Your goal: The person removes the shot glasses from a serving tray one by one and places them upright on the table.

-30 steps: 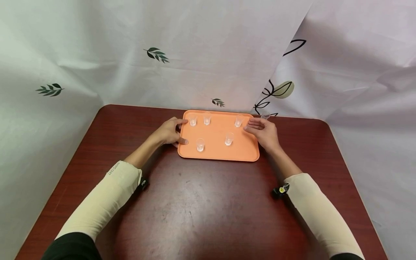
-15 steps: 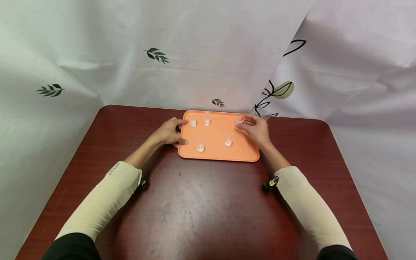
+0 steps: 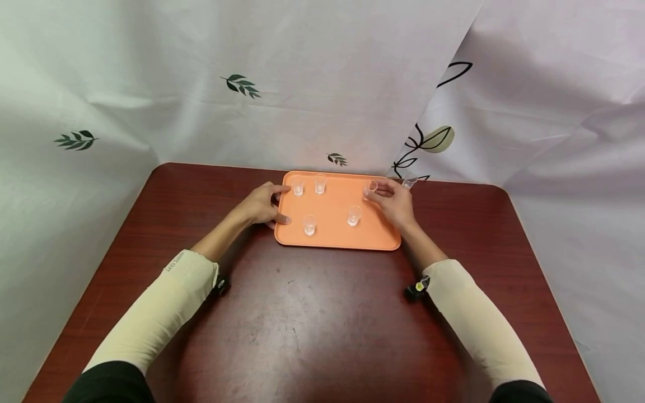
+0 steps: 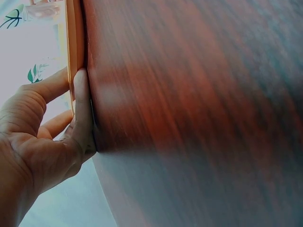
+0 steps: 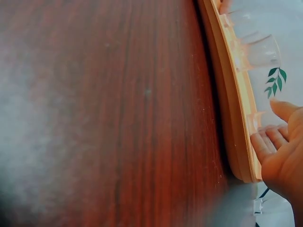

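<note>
While a reddish-brown table [image 3: 292, 336] stretches out in front of an orange tray [image 3: 335, 238], a pale cloth [image 3: 322, 101] printed with dark leaves [image 3: 241, 85] hangs just behind the tray. A person's cream sleeves [image 3: 151, 308] come toward the tray from its front, one on either side, each with a small black device [image 3: 417, 288] near the wrist. On the tray stand several small clear cups. A back-left cup [image 3: 298, 187] and its neighbour cup [image 3: 319, 184] sit close together near the tray's far left corner; a front-left cup [image 3: 309, 225] stands nearer its front edge, and a middle cup [image 3: 354, 216] stands right of the tray's centre. Just outside the tray's far right corner is an outer cup [image 3: 409, 181], its lower part hidden behind the right hand [image 3: 395, 206], which also covers part of the tray's right end.

That hand pinches a pinched cup [image 3: 368, 191] between thumb and fingers, over the tray's far right part, so the cup lies at the fingertips; whether its base touches the tray is unclear. The left hand [image 3: 261, 204] grips the tray's left end, the thumb lying over the rim on the tray's surface.
</note>
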Available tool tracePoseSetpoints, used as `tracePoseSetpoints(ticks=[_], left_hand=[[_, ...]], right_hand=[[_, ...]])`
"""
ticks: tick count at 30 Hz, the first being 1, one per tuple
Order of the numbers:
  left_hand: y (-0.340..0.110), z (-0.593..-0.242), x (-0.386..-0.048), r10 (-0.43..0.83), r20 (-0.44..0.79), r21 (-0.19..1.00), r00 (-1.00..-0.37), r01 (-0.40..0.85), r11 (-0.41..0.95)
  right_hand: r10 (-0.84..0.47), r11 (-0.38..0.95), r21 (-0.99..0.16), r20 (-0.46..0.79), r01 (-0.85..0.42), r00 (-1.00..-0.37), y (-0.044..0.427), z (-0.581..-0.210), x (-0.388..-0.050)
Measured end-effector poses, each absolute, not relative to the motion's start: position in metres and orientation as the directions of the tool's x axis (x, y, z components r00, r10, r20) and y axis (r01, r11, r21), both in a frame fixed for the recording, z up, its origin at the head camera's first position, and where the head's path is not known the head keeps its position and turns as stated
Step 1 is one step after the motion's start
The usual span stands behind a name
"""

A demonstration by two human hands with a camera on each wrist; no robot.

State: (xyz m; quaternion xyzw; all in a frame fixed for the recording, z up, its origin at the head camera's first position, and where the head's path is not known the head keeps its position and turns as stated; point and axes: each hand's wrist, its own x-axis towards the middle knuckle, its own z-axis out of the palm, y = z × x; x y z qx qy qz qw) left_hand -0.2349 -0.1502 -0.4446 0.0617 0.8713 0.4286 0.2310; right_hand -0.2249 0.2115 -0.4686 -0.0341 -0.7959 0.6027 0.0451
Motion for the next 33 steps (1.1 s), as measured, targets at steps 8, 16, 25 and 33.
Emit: tracePoseSetpoints(ticks=[8, 16, 25, 33], left_hand=[[-0.15, -0.446, -0.235, 0.312, -0.347, 0.776, -0.885, -0.084, 0.625], [-0.151, -0.446, -0.234, 0.308, -0.343, 0.782, -0.888, -0.089, 0.616], [-0.151, -0.446, -0.235, 0.313, -0.345, 0.789, -0.885, -0.093, 0.607], [-0.15, -0.446, -0.235, 0.312, -0.347, 0.785, -0.885, -0.092, 0.613]], right_hand=[[0.091, 0.299, -0.954, 0.06, -0.03, -0.994, 0.217, -0.469, -0.216], [0.087, 0.28, -0.959, 0.073, -0.046, -0.994, 0.222, -0.469, -0.206], [0.126, 0.283, -0.959, 0.042, -0.004, -0.991, 0.233, -0.466, -0.195], [0.152, 0.25, -0.968, 0.043, -0.004, -0.987, 0.247, -0.464, -0.19]])
